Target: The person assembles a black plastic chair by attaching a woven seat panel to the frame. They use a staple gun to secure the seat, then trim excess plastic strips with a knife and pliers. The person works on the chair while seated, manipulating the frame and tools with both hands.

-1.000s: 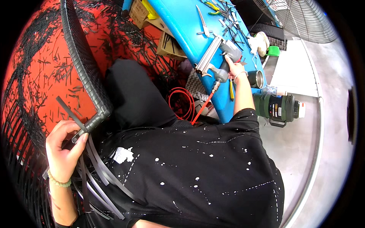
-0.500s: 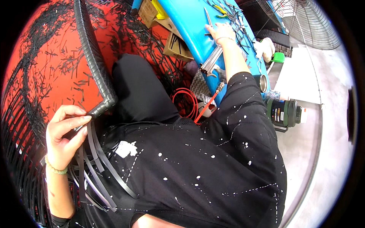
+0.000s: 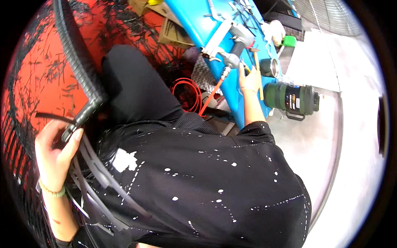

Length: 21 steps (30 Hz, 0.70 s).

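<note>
My left hand grips the bent end of a long frame piece wrapped in black woven strips. Loose grey-black strips hang from that end across my lap, and one short strip sticks out to the left over my fingers. Over the blue table's near end, my right hand has its fingers around a small yellow-and-black tool, blurred and partly hidden. Close beside it lie a hammer with a wooden handle and an air stapler on an orange hose.
Small tools and black strip pieces lie on the blue table. A metal cup stands at its right edge, near a dark green canister. Black scraps cover the red floor; an orange hose is coiled below the table.
My right hand has drawn back from the table's far part toward the near end, beside the stapler and hammer. My left hand and the frame end have shifted slightly left and down.
</note>
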{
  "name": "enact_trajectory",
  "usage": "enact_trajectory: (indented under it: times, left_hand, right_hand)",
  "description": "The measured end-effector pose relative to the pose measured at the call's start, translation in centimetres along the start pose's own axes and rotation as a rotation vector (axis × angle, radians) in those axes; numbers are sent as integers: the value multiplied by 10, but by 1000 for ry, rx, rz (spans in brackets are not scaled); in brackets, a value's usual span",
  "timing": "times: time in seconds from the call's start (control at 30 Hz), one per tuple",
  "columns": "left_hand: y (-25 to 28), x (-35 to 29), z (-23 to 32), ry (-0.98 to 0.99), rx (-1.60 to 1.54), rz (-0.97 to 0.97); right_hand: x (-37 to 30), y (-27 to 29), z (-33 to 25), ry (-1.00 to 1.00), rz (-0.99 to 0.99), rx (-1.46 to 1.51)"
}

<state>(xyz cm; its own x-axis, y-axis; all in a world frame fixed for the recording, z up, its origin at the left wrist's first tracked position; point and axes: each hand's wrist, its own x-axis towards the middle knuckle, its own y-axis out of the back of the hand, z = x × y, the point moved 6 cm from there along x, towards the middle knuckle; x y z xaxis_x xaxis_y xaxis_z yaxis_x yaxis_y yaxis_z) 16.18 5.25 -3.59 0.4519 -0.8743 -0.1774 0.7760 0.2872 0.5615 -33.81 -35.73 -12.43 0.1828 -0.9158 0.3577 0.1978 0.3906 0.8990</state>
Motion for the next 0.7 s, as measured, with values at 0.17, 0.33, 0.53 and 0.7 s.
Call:
enact_trajectory:
  times: [0.17,0.33,0.53,0.7]
  left_hand:
    - [2,3,24,-163,194,42]
    - [6,-3,13,-188,179,67]
    - [5,-1,8,-243,191,95]
    - [5,-2,14,-262,194,113]
  right_hand:
    - [-14,-14,4,-156,-160,-21]
    - [8,-28,24,-61,32,99]
    - [61,62,-71,139,57,928]
    - [-30,250,-300,1230,-14,933]
